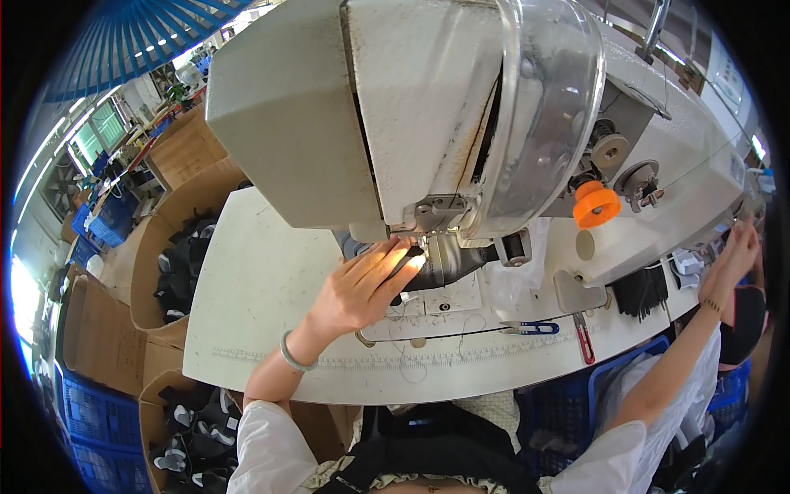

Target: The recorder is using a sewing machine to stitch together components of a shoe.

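A large pale sewing machine point(436, 99) fills the upper middle of the view. My left hand point(358, 288) is at its lit needle area point(425, 244), fingers and thumb closed on a dark fabric piece point(406, 262) beside the presser foot. Part of that piece is hidden under the fingers and the machine head. Out at the far right, my right hand point(731, 262) is raised against the machine's right end, with its fingers bent together. Whatever they grip there is too small and distorted to make out.
On the white table point(255, 288) lie blue thread snips point(533, 328), a red-handled tool point(585, 337) and black strips point(639, 294). An orange knob point(596, 204) sticks out of the machine. Cardboard boxes point(146, 272) of dark pieces stand left; blue crates point(103, 412) flank the table.
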The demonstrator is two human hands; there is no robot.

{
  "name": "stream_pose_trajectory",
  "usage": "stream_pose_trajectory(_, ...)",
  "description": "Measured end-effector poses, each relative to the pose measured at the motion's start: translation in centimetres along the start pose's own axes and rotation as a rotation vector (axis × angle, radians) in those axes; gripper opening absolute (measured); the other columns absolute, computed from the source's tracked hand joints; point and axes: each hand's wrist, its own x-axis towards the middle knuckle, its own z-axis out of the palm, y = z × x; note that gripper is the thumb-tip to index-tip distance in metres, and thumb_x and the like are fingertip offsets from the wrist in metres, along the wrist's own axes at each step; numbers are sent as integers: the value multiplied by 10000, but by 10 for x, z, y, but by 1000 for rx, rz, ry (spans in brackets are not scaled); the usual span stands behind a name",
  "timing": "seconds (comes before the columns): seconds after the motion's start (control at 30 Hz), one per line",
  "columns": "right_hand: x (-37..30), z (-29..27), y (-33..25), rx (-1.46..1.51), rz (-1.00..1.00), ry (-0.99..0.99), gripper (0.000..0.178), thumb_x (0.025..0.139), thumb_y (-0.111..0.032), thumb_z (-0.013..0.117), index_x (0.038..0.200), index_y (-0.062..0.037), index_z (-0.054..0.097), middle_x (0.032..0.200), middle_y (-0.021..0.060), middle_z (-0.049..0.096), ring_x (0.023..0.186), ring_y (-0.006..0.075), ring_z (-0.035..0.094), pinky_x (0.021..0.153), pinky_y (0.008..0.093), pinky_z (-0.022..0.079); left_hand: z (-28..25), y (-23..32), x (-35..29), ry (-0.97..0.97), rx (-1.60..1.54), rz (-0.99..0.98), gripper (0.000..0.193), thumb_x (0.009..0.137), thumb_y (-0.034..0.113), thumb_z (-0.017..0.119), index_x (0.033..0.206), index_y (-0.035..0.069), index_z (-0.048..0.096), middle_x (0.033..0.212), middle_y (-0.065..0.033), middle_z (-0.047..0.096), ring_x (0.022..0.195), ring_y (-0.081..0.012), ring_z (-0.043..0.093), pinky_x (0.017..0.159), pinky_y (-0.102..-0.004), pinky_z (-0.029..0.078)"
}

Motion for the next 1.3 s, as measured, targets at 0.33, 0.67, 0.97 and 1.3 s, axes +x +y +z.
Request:
stream_pose_trajectory(0.33, -331, 135, -209, 96, -606, -1063, 349, 672, -12, 660, 1017, -68, 668, 1031, 47, 665, 814, 266, 655, 704, 341, 494, -2, -1, 0, -41, 15, 1, 362, 677, -12, 609, 1035, 16, 663, 1063, -157, 666, 978, -283, 671, 807, -331, 578)
stream_pose_trajectory(0.67, -352, 161, -184, 430, -509, -859, 259, 675, 61, 637, 911, -39, 674, 917, 85, 651, 877, 263, 642, 807, 339, 483, 1, 0, -5, -6, 24, -4, 362, 674, -29, 601, 1023, 25, 683, 1055, -158, 673, 961, -274, 678, 794, -328, 577)
stream_pose_trajectory(0.97, -347, 161, -187, 452, -459, -901, 233, 720, 70, 626, 922, -37, 671, 902, 86, 657, 876, 260, 636, 804, 344, 484, 2, 0, -3, -2, 40, -10, 377, 670, -32, 598, 1035, 19, 680, 1048, -158, 671, 957, -278, 676, 796, -336, 574)
stream_pose_trajectory(1.3, -349, 167, -183, 507, -468, -882, 155, 649, 6, 663, 781, -27, 590, 826, 73, 554, 825, 277, 572, 785, 396, 469, 2, -1, -3, -5, 27, -5, 382, 668, -23, 623, 1046, 10, 666, 1038, -171, 670, 926, -298, 677, 770, -338, 573)
